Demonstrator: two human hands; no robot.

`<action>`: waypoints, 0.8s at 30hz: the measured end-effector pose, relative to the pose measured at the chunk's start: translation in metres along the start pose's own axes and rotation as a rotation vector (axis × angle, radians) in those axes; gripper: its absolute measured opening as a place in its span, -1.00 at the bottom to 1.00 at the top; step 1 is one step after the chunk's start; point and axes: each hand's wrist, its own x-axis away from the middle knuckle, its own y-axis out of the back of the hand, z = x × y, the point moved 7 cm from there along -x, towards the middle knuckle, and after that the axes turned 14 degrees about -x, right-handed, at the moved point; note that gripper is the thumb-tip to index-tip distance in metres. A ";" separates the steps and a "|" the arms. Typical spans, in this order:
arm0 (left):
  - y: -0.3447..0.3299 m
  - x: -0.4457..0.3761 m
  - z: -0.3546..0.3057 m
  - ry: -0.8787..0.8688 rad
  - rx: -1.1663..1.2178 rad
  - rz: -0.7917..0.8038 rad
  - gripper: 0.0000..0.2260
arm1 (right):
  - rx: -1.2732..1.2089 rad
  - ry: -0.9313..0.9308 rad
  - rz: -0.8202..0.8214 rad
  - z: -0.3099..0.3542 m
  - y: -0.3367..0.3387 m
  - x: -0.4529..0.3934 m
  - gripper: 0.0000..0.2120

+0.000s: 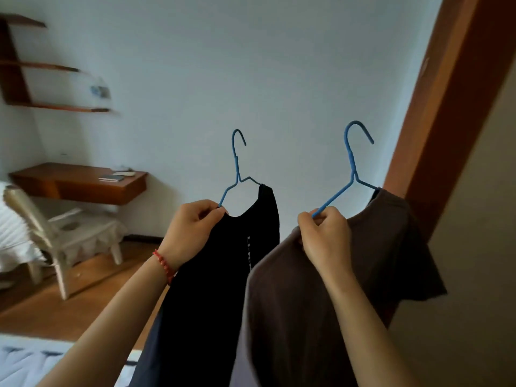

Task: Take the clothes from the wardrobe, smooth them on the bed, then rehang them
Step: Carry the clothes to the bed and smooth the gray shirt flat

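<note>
My left hand (192,227) grips the shoulder of a black shirt (212,289) together with the arm of its blue wire hanger (238,166). My right hand (325,236) grips a brown t-shirt (371,269) and its own blue wire hanger (352,163). Both garments hang in the air in front of a white wall, hooks pointing up. A corner of the bed (25,364) with pale bedding shows at the lower left. The wardrobe's inside is not visible.
A brown wooden frame (446,113) rises on the right. A wall-mounted wooden desk (81,182) with small items stands at left, wooden shelves (16,65) above it, and a pale chair (64,236) on the wood floor.
</note>
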 end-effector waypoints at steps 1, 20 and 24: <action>0.006 0.003 0.012 0.026 -0.021 -0.016 -0.76 | -0.002 -0.016 0.019 -0.007 -0.014 0.001 -0.86; 0.032 0.094 0.219 0.618 -0.389 -0.064 -0.84 | 0.078 -0.078 0.366 -0.099 -0.141 0.008 -0.86; 0.011 0.090 0.258 0.715 -0.575 0.100 -0.83 | 0.048 -0.061 0.475 -0.114 -0.134 -0.006 -0.70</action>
